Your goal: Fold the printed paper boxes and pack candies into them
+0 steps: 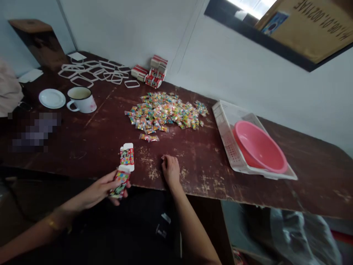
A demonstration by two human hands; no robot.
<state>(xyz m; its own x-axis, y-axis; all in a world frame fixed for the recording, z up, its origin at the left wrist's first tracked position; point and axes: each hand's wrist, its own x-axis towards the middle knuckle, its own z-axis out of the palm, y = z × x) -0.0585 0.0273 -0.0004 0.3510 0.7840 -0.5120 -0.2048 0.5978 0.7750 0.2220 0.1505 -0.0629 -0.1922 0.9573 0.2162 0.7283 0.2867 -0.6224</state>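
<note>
My left hand (103, 188) grips a small red printed carton (120, 182) at the near edge of the dark wooden table (88, 143). A second carton (127, 156) of the same print lies flat on the table just above it, flap open. My right hand (170, 170) rests on the tabletop near the edge, fingers curled under, with nothing visible in it. Farther in, a heap of small colourful wrapped candies (165, 112) spreads over the middle of the table, with one stray packet (149, 138) lying closest to my hands.
A white basket (228, 147) at the right holds a pink bowl (259, 146). A mug (82, 99) and white saucer (52, 98) stand at the left. Stacked red cartons (154, 71) and white card frames (93, 71) lie by the back wall.
</note>
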